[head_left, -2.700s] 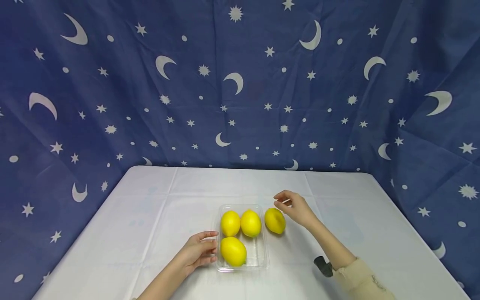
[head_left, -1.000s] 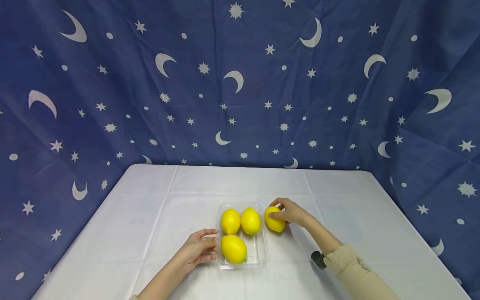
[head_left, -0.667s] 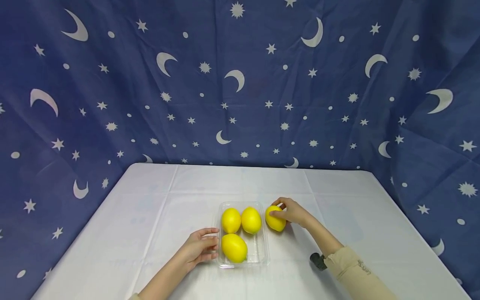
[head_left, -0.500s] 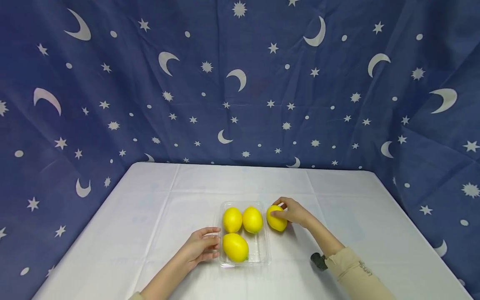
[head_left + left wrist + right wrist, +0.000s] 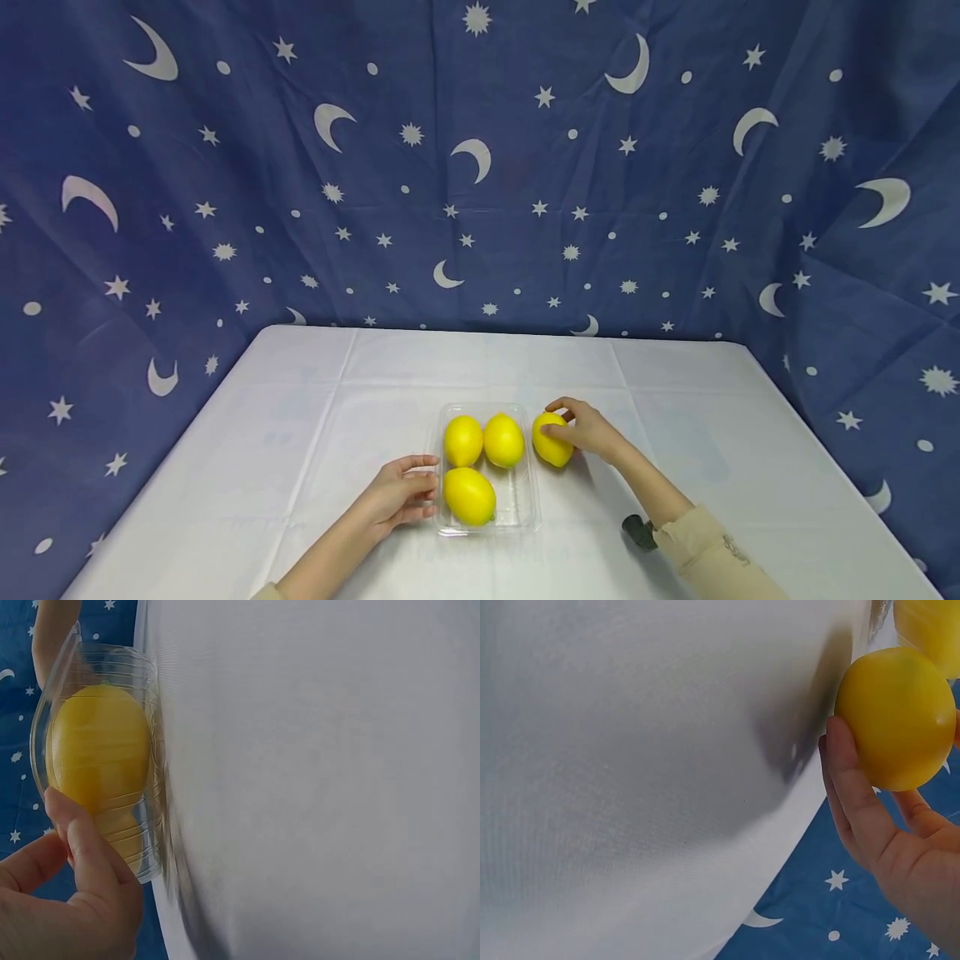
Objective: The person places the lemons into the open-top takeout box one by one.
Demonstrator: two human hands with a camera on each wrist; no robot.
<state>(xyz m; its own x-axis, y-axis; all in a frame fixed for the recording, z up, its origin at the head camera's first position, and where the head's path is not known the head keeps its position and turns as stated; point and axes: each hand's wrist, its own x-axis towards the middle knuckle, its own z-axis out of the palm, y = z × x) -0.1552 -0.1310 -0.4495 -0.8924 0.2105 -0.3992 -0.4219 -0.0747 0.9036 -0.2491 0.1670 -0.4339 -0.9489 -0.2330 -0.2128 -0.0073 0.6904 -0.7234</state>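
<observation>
A clear plastic box (image 5: 517, 500) holds three yellow lemons: two side by side at the far end, one lemon (image 5: 469, 497) at the near left. My left hand (image 5: 401, 496) is at the box's left side, its loosely bent fingertips touching the wall, also seen in the left wrist view. Just right of the box, my right hand (image 5: 592, 432) holds another lemon (image 5: 551, 446), thumb over its near side and fingers round its far side. In the right wrist view the fingers lie along this lemon (image 5: 896, 720), with the thumb mostly hidden.
The table (image 5: 375, 367) bears a white cloth with fold lines. Behind and beside it hangs a blue curtain (image 5: 510, 167) with moons and stars. A dark device (image 5: 639, 532) is at the right wrist, by a beige sleeve (image 5: 712, 554).
My right hand came down from above the right lemon and took hold of it. Most recently its fingers have lifted slightly on the lemon. Left hand and box stay in place.
</observation>
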